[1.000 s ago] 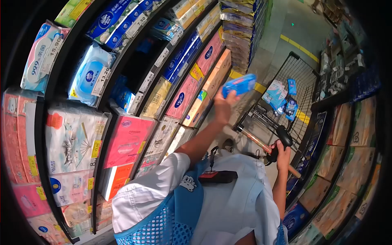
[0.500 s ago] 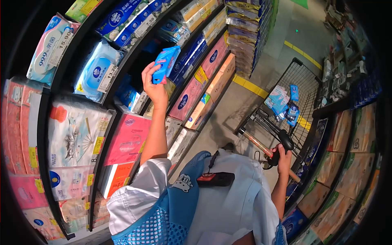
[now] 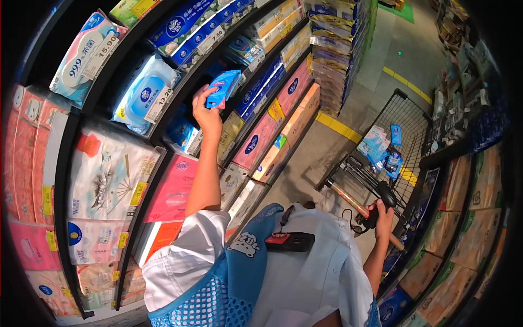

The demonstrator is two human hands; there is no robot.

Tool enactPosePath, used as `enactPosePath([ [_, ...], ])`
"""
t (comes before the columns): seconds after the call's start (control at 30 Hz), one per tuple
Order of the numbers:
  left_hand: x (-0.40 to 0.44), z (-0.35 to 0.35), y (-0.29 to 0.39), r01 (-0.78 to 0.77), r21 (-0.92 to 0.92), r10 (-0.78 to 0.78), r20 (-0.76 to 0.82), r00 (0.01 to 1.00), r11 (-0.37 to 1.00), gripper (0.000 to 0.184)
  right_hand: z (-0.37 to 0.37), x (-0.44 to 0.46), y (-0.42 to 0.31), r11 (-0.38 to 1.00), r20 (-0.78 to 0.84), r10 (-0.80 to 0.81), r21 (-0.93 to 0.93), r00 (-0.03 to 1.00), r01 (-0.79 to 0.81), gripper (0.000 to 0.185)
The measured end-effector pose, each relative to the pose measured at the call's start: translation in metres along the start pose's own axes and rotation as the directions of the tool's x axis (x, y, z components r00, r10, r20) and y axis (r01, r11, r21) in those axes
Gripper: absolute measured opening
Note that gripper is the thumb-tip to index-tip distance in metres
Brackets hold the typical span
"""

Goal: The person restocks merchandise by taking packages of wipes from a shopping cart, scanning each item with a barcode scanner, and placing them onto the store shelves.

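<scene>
My left hand [image 3: 207, 113] grips a small blue packet [image 3: 223, 90] at the edge of the shelf on the left, in front of a dark gap. Below and left of it lie other blue packets [image 3: 181, 131] behind a price tag. Beside the gap is a large blue wipes pack [image 3: 146, 95]. My right hand [image 3: 383, 218] is wrapped round the black end of the cart handle [image 3: 348, 199]. Inside the shopping cart [image 3: 409, 117] lie several blue and white packets [image 3: 375, 143].
Shelves with tissue packs [image 3: 109, 177] curve along the left. More packs [image 3: 460, 240] fill the right side. A tall stack of packs [image 3: 333, 60] stands beyond the left shelf. Yellow tape [image 3: 338, 124] crosses the floor.
My left hand has moved from near the cart leftward to the shelf, carrying the blue packet. My right hand stays on the handle. The view has shifted slightly.
</scene>
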State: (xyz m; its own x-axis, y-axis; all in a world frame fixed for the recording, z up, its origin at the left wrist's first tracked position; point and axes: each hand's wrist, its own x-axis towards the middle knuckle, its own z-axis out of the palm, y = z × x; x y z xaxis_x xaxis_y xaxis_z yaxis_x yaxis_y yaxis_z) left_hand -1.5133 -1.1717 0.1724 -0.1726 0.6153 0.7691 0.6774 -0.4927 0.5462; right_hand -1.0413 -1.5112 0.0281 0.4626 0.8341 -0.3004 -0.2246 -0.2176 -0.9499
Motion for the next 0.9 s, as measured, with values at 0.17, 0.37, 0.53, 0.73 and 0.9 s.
enactPosePath([
  [0.17,0.026,0.002,-0.029,0.317,0.035,-0.319,0.081,0.944,0.948,0.030,0.002,-0.002,-0.002,1.000,-0.023,0.000,0.006,1.000,0.000,0.028],
  [0.37,0.046,0.013,-0.146,0.559,-0.004,-0.538,0.268,0.799,0.829,0.055,0.001,-0.001,-0.002,1.000,-0.005,-0.003,0.000,1.000,0.003,0.028],
  [0.53,0.053,0.015,-0.166,0.836,-0.469,-0.862,0.258,0.436,0.283,0.063,-0.002,0.001,0.005,0.999,0.001,-0.027,-0.024,1.000,0.027,0.029],
  [0.73,0.063,0.031,-0.112,0.791,0.147,-0.798,0.229,0.557,0.594,0.082,0.004,-0.002,-0.004,1.000,-0.013,-0.005,-0.011,1.000,0.005,0.029],
  [0.9,0.071,0.060,-0.161,0.707,0.345,-0.776,0.418,0.473,0.617,0.098,0.000,0.001,-0.002,0.999,0.002,-0.011,-0.030,1.000,0.011,0.030],
])
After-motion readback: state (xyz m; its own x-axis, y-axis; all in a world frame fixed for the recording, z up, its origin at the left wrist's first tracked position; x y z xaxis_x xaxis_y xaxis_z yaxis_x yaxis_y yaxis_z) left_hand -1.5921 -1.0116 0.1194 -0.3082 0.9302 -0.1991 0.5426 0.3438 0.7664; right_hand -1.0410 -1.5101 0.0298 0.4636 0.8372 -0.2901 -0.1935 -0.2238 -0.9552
